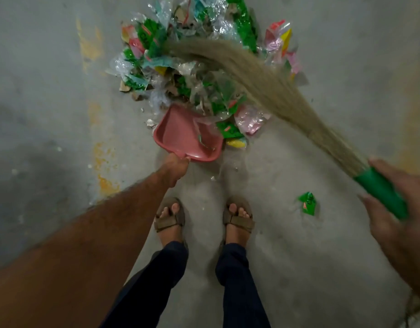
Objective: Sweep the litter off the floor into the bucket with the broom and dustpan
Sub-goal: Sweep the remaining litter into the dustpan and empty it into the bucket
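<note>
A heap of plastic litter (199, 58), green, pink and clear wrappers, lies on the concrete floor ahead of my feet. My left hand (177, 168) grips the handle of a pink dustpan (187, 136), whose mouth sits against the near edge of the heap with a few scraps inside. My right hand (393, 209) holds the green handle of a grass broom (263, 84), and its blurred bristles lie across the top of the pile. The bucket is out of view.
One green wrapper (308, 203) lies apart on the floor to the right of my sandalled feet (238, 216). The grey concrete floor (50, 91) carries yellow stains on the left.
</note>
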